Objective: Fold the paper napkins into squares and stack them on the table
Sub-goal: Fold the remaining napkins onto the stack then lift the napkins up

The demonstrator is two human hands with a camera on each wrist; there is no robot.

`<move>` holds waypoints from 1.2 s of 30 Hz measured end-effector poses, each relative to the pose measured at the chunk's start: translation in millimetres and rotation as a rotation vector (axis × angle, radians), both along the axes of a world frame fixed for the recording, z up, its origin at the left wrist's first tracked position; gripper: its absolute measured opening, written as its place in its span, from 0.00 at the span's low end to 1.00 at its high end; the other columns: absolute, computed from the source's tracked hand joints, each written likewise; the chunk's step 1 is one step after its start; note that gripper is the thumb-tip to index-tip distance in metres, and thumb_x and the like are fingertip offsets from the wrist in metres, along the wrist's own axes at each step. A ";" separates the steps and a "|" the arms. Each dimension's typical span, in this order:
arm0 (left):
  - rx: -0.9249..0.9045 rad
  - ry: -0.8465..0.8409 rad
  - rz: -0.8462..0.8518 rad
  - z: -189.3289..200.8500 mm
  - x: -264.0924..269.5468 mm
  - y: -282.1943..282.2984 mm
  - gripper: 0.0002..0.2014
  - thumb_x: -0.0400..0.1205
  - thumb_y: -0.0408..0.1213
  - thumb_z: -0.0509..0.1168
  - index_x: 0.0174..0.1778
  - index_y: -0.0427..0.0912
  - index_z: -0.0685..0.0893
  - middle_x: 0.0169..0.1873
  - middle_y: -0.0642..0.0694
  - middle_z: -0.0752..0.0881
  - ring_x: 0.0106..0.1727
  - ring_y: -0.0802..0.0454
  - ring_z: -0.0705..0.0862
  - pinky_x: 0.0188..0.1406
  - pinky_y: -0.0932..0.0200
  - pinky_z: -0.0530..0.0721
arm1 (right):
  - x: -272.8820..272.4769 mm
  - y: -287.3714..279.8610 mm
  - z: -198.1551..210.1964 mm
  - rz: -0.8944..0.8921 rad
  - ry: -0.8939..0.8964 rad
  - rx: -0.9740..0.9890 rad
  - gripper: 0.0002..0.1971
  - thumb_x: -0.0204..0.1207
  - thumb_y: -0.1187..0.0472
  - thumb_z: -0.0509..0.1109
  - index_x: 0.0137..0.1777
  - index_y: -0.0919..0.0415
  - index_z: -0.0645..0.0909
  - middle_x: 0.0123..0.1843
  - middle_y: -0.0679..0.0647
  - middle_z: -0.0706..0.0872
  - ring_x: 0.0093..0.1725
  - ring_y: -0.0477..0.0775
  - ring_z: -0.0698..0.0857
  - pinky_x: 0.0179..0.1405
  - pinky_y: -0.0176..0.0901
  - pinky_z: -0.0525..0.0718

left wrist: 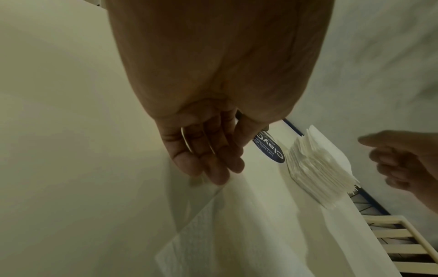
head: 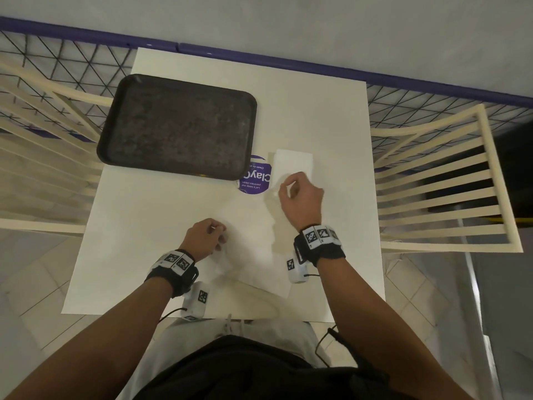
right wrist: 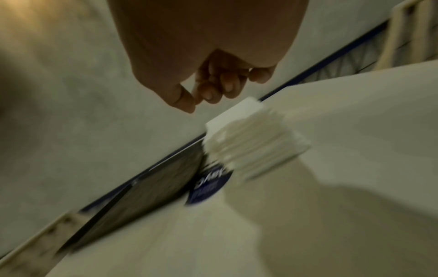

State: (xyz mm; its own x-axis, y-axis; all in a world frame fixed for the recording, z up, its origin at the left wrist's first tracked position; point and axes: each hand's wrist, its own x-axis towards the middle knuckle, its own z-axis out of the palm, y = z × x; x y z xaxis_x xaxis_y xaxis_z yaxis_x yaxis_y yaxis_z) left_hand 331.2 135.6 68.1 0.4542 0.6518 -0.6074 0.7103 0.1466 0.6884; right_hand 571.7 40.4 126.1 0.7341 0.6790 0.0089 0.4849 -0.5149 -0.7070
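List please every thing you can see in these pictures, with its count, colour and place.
table: one, white, centre.
tray: one, dark brown, far left of table.
sticker: one, round, purple, beside the tray, partly under the napkin stack.
napkin stack: one, white, right of sticker.
open napkin: one, white, near edge, between the hands.
chairs: two, cream, left and right of table.
left hand: touches the open napkin's left edge.
right hand: fingers loosely curled, over the stack.

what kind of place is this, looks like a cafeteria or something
Probably a shared pantry or canteen. A dark serving tray lies on a white table, a round purple sticker on it asks people to keep pantries clean, and slatted chairs stand alongside.
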 end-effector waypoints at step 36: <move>-0.180 -0.371 0.322 31.5 0.1 -6.5 0.20 0.81 0.36 0.76 0.67 0.37 0.82 0.53 0.38 0.93 0.55 0.37 0.92 0.60 0.34 0.90 | -60.9 2.1 -3.7 0.064 0.537 -0.051 0.11 0.79 0.47 0.74 0.50 0.54 0.83 0.57 0.53 0.90 0.54 0.55 0.88 0.59 0.53 0.87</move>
State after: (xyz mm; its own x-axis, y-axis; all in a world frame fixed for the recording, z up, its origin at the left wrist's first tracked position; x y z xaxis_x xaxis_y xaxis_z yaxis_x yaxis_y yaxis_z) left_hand 331.4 129.1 99.6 0.4537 0.6937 -0.5594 0.3229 0.4571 0.8287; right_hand 510.8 42.4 122.4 0.5839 0.7120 -0.3900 0.0937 -0.5363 -0.8388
